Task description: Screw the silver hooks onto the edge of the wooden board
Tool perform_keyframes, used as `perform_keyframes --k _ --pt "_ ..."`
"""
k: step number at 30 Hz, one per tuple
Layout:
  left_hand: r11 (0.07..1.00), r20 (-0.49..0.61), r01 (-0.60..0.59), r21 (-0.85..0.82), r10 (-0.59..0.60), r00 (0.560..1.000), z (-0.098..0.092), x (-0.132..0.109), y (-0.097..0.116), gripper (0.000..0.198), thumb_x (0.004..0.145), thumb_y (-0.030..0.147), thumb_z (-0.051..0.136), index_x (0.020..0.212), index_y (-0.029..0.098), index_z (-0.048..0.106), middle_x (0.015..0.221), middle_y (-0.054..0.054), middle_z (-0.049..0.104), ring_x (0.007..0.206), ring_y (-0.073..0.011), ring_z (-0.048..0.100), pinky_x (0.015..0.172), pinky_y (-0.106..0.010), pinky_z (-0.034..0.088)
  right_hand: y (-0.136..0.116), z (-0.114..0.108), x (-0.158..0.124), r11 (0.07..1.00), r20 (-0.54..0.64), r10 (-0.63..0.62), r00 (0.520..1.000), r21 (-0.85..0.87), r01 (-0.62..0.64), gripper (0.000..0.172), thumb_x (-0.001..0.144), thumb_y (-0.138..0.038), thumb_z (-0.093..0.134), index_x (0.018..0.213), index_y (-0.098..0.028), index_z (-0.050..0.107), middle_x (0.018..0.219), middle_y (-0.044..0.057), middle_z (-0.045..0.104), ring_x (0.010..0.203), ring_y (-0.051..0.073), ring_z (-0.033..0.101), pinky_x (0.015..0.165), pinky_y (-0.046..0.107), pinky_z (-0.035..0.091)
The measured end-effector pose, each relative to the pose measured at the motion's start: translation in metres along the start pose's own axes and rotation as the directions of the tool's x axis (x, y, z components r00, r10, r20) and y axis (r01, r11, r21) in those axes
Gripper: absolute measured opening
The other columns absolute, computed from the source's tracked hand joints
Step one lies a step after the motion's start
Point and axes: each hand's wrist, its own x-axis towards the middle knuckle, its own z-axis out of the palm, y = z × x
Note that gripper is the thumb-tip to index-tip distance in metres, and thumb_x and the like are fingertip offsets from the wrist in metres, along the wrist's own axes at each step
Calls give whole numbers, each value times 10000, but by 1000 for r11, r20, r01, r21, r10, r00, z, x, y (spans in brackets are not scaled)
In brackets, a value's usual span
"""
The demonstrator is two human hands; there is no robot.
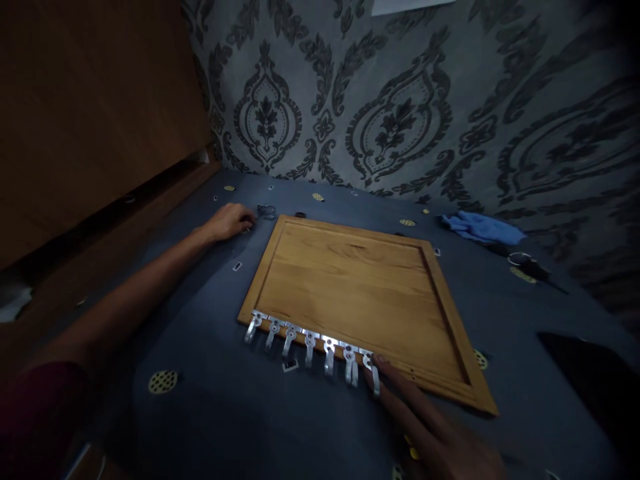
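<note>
A wooden panel (345, 280) with a raised frame lies flat on the dark cloth. Along its near edge runs a metal hook rail (309, 339), its several silver hooks hanging over the side. My right hand (440, 427) comes in from the lower right, its fingertips at the rail's right end, around the last hook. Beyond the panel's left side, my left hand (231, 221) rests low over the cloth with curled fingers. What it holds, if anything, is hidden. Just right of it lies a small wire-like metal thing (267, 212).
Blue cloth (483, 228) lies crumpled at the back right, near a ring with a dark object (533, 267). A flat black item (590, 387) is at the right edge. Patterned wall (325, 93) rises behind; a wooden cabinet (100, 120) stands on the left.
</note>
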Motion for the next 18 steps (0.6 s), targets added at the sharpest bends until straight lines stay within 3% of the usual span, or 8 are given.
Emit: perform_keyframes --k 6,8,10,12,15,18 --pt "995 71 68 73 -73 995 -10 12 14 334 990 376 669 1252 170 647 1251 -94 672 1092 -228 682 929 -429 599 -13 -8 15 1000 -11 16 1000 -16 -17 753 628 58 477 1270 -243 729 1387 43 717 728 167 778 604 258 619" --pt "993 79 86 79 -92 993 -15 14 20 229 958 331 710 1107 158 686 1107 -60 701 1052 -223 690 930 -421 588 -18 -14 20 1000 -3 21 1000 -7 -21 699 647 58 483 1240 -211 737 1372 66 727 740 179 772 602 278 618" --pt "993 49 93 73 -96 994 -22 14 27 75 874 175 721 822 141 678 770 8 628 1030 -270 690 1025 -470 531 -20 -18 23 999 62 52 997 -2 -52 734 647 62 470 1272 -229 722 1390 45 718 817 189 775 657 298 629" --pt "995 -11 88 49 -88 996 -28 10 35 47 835 140 667 789 149 664 678 36 543 1023 -281 686 1073 -512 490 -21 -21 26 996 123 85 989 -8 -85 754 666 67 451 1311 -235 700 1420 26 699 860 191 770 702 315 630" --pt "998 -140 55 -12 -56 989 -37 -7 62 181 881 254 556 946 181 709 778 33 609 1029 -285 686 1053 -525 489 -24 -26 29 997 123 70 990 -22 -68 656 740 81 461 1276 -202 713 1436 42 687 804 172 763 667 299 603" --pt "942 -148 -42 -332 -8 989 -38 -34 109 219 812 388 618 904 224 730 829 26 691 954 -279 703 994 -501 524 -25 -28 30 997 140 78 987 -36 -74 614 790 70 470 1283 -208 708 1440 49 683 774 159 759 667 298 591"
